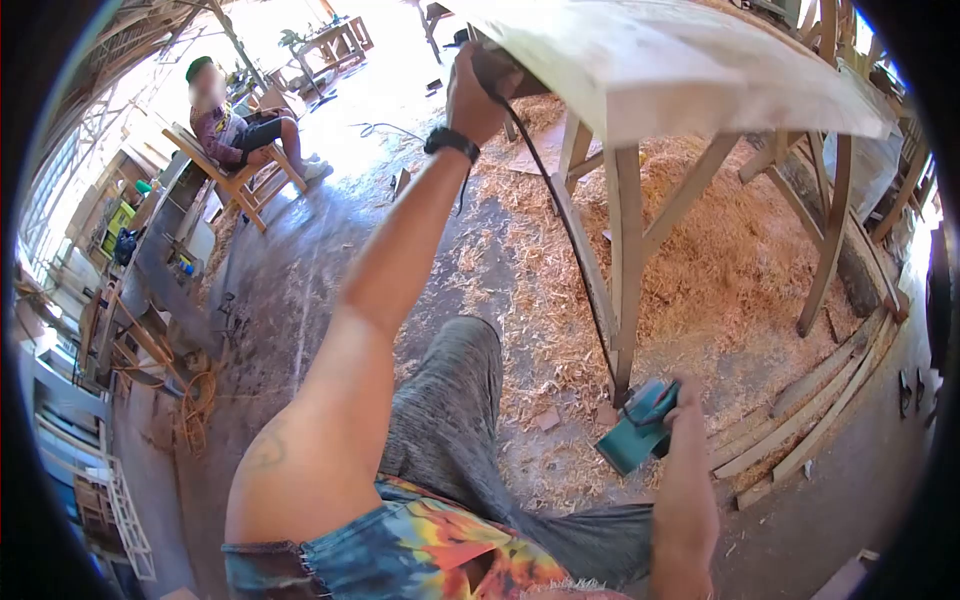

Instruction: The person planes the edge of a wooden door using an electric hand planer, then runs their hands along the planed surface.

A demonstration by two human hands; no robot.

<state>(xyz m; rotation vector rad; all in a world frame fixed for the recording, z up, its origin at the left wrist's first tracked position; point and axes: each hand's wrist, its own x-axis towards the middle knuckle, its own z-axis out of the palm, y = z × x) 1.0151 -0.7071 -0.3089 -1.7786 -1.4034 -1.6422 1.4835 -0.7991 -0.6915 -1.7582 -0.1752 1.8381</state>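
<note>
My left hand (478, 98), with a black band at the wrist, is raised at the corner of a pale-topped wooden workbench (660, 95). Its fingers are closed round a dark thing too unclear to name, where a black cord (555, 185) starts. The cord runs down along the bench leg to a green power tool (635, 432). Low on the right, my right hand (685, 405) grips this tool by its side, below the bench and above the floor.
Wood shavings (720, 260) cover the floor under and around the bench. Long wooden strips (800, 425) lie at the right. A person (225, 130) sits on a wooden chair (235, 185) at the upper left, near a cluttered bench (160, 270). An orange cord (197, 405) hangs below.
</note>
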